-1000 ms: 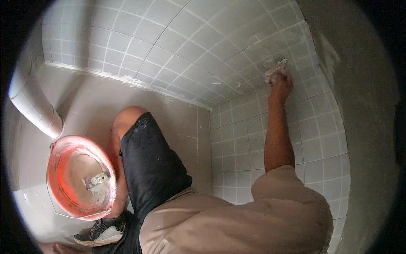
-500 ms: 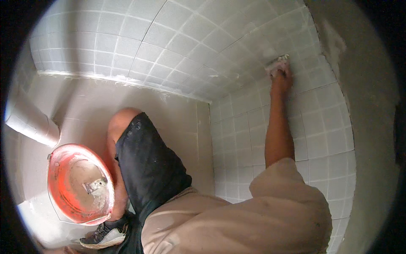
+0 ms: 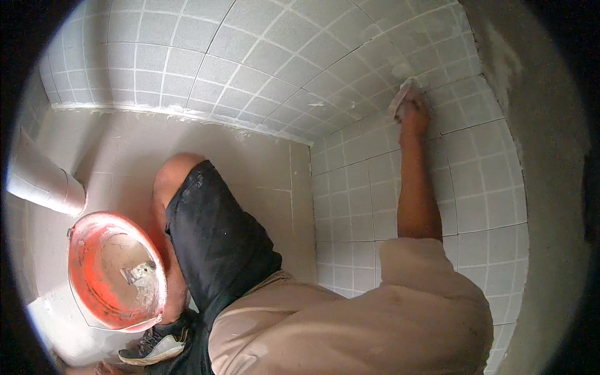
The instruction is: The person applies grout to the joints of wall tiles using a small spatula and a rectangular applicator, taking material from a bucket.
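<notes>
High at the corner of two tiled walls, my right hand [image 3: 413,117] is closed round a pale, pinkish-white flat piece [image 3: 402,100]. Its exact kind is not clear; it looks like a cloth or pad smeared with white paste. The piece lies against the grey wall tiles [image 3: 390,156], which have whitish joint lines. Some white smears show on the tiles near it. At the bottom left edge a bit of skin, probably my left hand [image 3: 107,369], barely shows; its fingers cannot be made out.
An orange-red bucket [image 3: 84,275] with beige paste and a small paste-covered tool [image 3: 140,272] stands beside my bent leg. Behind it a white pipe [image 3: 47,184] rises from the beige floor [image 3: 244,169]. A bare, plastered strip [image 3: 531,187] borders the tiles on the right.
My right hand has shifted slightly left and turned on the wall, with the pale piece now more upright. The view has shifted a little; the bucket stays in place.
</notes>
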Demonstrator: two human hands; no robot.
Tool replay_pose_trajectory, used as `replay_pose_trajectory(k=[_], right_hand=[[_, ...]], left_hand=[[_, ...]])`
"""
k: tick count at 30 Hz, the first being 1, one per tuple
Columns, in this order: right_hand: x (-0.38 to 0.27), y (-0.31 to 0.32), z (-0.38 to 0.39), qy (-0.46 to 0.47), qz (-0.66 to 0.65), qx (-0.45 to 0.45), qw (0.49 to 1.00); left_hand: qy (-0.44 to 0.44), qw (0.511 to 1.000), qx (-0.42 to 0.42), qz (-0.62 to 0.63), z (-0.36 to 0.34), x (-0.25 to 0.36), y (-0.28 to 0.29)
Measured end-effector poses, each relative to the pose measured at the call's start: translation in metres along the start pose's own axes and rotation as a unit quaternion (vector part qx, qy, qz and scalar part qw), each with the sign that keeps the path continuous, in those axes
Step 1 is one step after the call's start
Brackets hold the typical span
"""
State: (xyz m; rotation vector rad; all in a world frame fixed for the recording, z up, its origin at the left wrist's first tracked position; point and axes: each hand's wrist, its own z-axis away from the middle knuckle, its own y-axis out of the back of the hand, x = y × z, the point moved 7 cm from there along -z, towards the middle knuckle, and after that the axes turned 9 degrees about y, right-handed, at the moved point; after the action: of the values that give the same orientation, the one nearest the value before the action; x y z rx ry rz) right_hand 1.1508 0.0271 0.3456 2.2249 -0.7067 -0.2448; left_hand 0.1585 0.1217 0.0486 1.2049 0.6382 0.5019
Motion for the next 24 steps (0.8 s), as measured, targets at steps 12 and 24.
replay_pose_trajectory(k=[12, 24], right_hand=[[-0.024, -0.022, 0.03, -0.053, -0.136, 0.01, 0.989], [-0.096, -0.009, 0.004, -0.259, -0.363, 0.025, 0.895]], left_hand=[[-0.088, 0.987, 0.131, 0.029, -0.011, -0.03, -0.021], [-0.031, 0.997, 0.056, -0.035, -0.01, -0.025, -0.005]])
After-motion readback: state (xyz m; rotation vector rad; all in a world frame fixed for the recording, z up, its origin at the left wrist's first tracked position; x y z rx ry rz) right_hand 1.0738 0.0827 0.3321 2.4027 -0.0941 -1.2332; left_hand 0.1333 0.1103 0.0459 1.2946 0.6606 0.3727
